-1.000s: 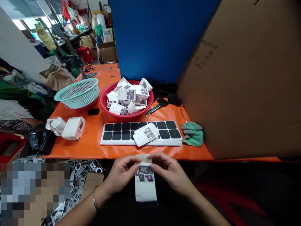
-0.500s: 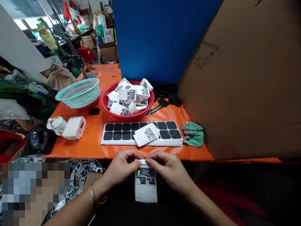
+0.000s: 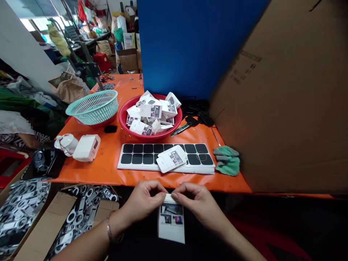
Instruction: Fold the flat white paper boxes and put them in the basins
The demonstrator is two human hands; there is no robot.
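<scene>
Just off the table's front edge, my left hand (image 3: 148,201) and my right hand (image 3: 194,201) pinch the top end of a small white printed box (image 3: 171,224) between thumbs and fingers. Pictures of a device show on its front face. Flat printed box blanks (image 3: 172,158) lie in a small pile on a stack of white sheets with black rounded squares (image 3: 143,158). Behind them, a red basin (image 3: 121,119) is heaped with white printed boxes (image 3: 150,110) of the same sort.
A pale green basket (image 3: 94,108), a white label device (image 3: 86,148) and a black phone-like item (image 3: 110,129) occupy the table's left. A utility knife (image 3: 181,129) and green gloves (image 3: 227,160) lie right. Cartons of metal parts (image 3: 81,214) stand below; a person is at far left.
The whole view has shifted slightly. Both hands keep their pinch at the top of the box, with little visible movement of the fingers.
</scene>
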